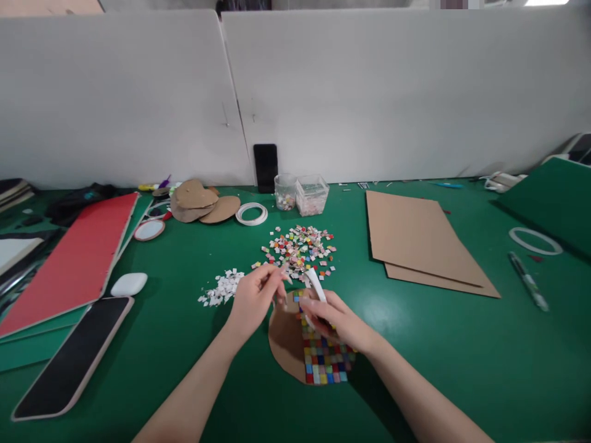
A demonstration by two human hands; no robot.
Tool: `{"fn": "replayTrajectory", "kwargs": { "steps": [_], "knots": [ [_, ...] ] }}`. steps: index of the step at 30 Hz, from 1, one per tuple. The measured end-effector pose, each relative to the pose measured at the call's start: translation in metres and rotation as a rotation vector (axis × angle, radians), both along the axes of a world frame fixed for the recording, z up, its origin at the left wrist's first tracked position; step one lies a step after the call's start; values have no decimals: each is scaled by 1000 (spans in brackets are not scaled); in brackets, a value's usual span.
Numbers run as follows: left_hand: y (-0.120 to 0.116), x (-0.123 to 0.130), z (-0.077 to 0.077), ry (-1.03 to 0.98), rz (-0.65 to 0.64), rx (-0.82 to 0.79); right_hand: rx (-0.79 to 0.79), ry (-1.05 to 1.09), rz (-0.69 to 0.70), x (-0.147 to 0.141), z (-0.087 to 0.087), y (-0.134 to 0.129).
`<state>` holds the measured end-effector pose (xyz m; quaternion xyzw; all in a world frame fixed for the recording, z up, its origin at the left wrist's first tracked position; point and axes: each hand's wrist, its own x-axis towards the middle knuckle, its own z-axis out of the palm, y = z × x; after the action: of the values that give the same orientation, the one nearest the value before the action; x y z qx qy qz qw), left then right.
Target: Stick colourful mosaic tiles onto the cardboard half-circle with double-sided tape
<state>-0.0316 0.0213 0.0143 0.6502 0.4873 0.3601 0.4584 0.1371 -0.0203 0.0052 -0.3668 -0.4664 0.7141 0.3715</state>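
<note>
A round cardboard disc (285, 338) lies flat on the green table, its right part covered with rows of coloured mosaic tiles (323, 363). My right hand (339, 319) is over the tiled part, closed around a slim white tube (316, 284) that slants up between thumb and fingers. Above the disc's upper left edge, my left hand (256, 295) has thumb and fingertips pinched together; whatever is between them is too small to make out. Just beyond both hands lies a pile of loose coloured tiles (300, 246). White paper scraps (222, 288) are heaped left of my left hand.
Two clear containers (312, 195) and an upright phone (266, 167) stand at the back by the white partition (369, 92). Cardboard sheets (415, 234) lie right, cardboard discs (221, 210) and a tape roll (252, 214) back left. Another phone (74, 357) lies front left.
</note>
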Motion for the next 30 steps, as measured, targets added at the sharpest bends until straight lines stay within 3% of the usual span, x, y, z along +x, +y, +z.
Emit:
{"fn": "replayTrajectory", "kwargs": {
  "steps": [3, 7, 9, 16, 20, 25, 30],
  "knots": [
    [4, -4, 3, -48, -54, -120, -38, 39, 64, -2, 2, -1],
    [1, -7, 0, 98, -394, -236, -27, 41, 149, -2, 3, -1],
    [0, -6, -3, 176, -473, -210, -18, 55, 165, 0, 4, 0],
    [-1, 0, -8, 386, -336, 156, 93, -111, 275, 3, 2, -2],
    [-2, 0, -14, 453, -271, 358, 100, -110, 189, 0, -6, -5],
    [2, -3, -20, 413, -7, 336, 225, -41, -144, -5, -5, -1],
    [5, -2, -13, 271, 62, 201, 287, -109, -171, -9, -9, 2]
  ]
}}
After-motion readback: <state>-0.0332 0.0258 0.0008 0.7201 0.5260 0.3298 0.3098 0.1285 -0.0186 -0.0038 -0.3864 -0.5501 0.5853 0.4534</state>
